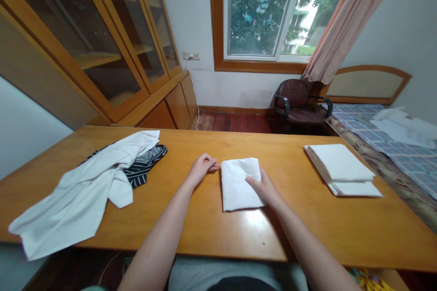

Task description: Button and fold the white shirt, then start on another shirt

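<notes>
A white cloth (239, 188), folded into a neat rectangle, rests at the middle of the wooden table. My right hand (264, 186) grips its right edge, thumb on top and the other fingers out of sight beneath or behind it. Just off the cloth's left edge is my left hand (204, 168), its thumb and fingers curled together in a loose pinch with nothing visible in it. Farther right lies a stack of folded white cloths (341, 166). On the left a crumpled white cloth (85, 191) partly covers a black-and-white striped cloth (145, 166).
The wooden table (191, 232) spans the view, its front edge close to my lap. Beyond it stand a glass-door cabinet (150, 86), a brown armchair (295, 100) and a bed (406, 145) with a checked cover. A pink curtain (351, 22) hangs by the window.
</notes>
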`<move>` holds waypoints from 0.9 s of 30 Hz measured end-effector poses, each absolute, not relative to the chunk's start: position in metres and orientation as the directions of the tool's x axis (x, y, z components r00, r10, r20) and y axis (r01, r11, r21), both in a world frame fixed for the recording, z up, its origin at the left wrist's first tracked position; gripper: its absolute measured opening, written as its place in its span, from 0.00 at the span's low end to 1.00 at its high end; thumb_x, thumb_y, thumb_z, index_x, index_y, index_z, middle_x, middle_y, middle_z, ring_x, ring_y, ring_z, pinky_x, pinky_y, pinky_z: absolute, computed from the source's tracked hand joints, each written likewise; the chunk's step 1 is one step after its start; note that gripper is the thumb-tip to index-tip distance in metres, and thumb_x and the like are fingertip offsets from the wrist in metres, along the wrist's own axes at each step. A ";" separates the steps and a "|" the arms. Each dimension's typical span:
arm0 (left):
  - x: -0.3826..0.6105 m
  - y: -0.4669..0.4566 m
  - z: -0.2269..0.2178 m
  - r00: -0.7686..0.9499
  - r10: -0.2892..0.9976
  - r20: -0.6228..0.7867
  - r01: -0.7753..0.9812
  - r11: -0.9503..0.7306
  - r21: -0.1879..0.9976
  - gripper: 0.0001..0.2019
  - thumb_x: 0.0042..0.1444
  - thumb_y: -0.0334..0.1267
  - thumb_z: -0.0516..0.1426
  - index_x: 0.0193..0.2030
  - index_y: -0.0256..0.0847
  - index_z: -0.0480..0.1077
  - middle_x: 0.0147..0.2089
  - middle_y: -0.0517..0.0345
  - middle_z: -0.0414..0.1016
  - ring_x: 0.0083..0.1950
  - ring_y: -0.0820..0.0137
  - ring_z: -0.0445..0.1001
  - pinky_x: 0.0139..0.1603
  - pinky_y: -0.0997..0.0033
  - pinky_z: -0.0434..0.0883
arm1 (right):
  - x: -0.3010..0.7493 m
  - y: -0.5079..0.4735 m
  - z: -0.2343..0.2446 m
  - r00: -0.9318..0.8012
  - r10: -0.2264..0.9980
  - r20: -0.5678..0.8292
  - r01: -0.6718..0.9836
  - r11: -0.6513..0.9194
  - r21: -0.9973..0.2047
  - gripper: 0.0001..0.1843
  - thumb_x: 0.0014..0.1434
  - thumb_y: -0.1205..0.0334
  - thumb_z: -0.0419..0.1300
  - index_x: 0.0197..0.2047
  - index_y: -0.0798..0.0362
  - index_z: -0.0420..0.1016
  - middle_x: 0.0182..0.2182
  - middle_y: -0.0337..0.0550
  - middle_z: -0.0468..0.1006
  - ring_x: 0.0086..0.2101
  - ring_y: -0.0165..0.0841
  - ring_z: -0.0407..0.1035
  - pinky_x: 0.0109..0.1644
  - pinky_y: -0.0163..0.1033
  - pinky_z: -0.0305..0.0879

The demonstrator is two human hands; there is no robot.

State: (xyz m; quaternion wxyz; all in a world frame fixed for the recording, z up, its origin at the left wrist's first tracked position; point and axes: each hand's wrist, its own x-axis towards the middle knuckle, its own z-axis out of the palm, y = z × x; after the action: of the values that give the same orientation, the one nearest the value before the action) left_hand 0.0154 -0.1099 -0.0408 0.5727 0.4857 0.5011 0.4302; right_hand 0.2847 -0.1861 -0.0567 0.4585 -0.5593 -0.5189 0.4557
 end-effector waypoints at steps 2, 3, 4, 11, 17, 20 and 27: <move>0.016 -0.111 -0.044 0.037 0.999 -0.020 0.128 0.015 0.992 0.15 0.55 0.50 0.63 0.32 0.40 0.67 0.36 0.52 0.78 0.41 0.64 0.79 0.47 0.60 0.76 | 0.288 -0.185 -0.061 0.088 0.995 0.054 0.373 0.018 -0.928 0.27 0.54 0.48 0.65 0.52 0.54 0.71 0.46 0.51 0.78 0.48 0.48 0.72 0.54 0.55 0.69; 0.018 -0.113 -0.045 0.025 0.996 0.083 0.213 -0.086 0.973 0.12 0.57 0.48 0.61 0.34 0.40 0.70 0.40 0.50 0.79 0.46 0.62 0.79 0.51 0.58 0.75 | 0.288 -0.185 -0.063 0.097 0.990 0.104 0.477 0.046 -0.878 0.25 0.56 0.49 0.63 0.52 0.55 0.72 0.46 0.52 0.77 0.49 0.48 0.71 0.56 0.55 0.68; 0.020 -0.116 -0.046 0.042 0.982 0.185 0.292 -0.189 0.937 0.11 0.59 0.46 0.59 0.38 0.41 0.72 0.45 0.49 0.79 0.51 0.61 0.77 0.56 0.56 0.73 | 0.288 -0.186 -0.063 0.100 0.983 0.152 0.570 0.069 -0.819 0.25 0.57 0.49 0.61 0.54 0.55 0.71 0.46 0.53 0.76 0.49 0.49 0.70 0.57 0.56 0.66; 0.050 -0.154 -0.063 0.474 0.828 0.300 0.587 -0.551 0.593 0.22 0.66 0.43 0.53 0.66 0.44 0.65 0.73 0.50 0.58 0.76 0.58 0.50 0.74 0.49 0.53 | 0.276 -0.193 -0.051 0.049 0.926 0.374 0.885 0.133 -0.446 0.32 0.65 0.57 0.53 0.69 0.58 0.58 0.63 0.64 0.62 0.63 0.53 0.56 0.64 0.61 0.58; 0.060 -0.163 -0.068 0.595 0.759 0.265 0.657 -0.649 0.384 0.26 0.70 0.44 0.48 0.73 0.46 0.54 0.75 0.52 0.53 0.77 0.61 0.45 0.76 0.50 0.49 | 0.272 -0.185 -0.044 -0.305 0.907 0.292 0.856 0.395 -0.332 0.25 0.70 0.60 0.46 0.68 0.54 0.64 0.68 0.51 0.62 0.69 0.45 0.51 0.70 0.57 0.51; 0.059 -0.162 -0.067 0.611 0.751 0.251 0.675 -0.659 0.332 0.27 0.71 0.45 0.46 0.74 0.44 0.51 0.76 0.51 0.52 0.77 0.63 0.44 0.76 0.52 0.49 | 0.272 -0.182 -0.048 -0.315 0.929 0.193 0.867 0.365 -0.339 0.26 0.71 0.55 0.46 0.69 0.53 0.63 0.69 0.50 0.61 0.69 0.46 0.50 0.70 0.61 0.50; 0.057 -0.162 -0.068 0.590 0.773 0.233 0.706 -0.634 0.315 0.28 0.71 0.48 0.44 0.74 0.44 0.50 0.76 0.51 0.51 0.77 0.64 0.45 0.76 0.54 0.49 | 0.279 -0.181 -0.062 -0.257 0.952 0.164 0.855 0.303 -0.421 0.29 0.71 0.50 0.45 0.70 0.54 0.61 0.70 0.49 0.58 0.70 0.45 0.46 0.71 0.57 0.50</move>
State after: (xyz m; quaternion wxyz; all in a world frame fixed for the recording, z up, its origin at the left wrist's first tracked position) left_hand 0.0574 -0.1624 -0.0678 0.0949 0.8866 0.4172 0.1759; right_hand 0.2788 -0.1814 -0.0616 0.1965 -0.5770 -0.7830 0.1242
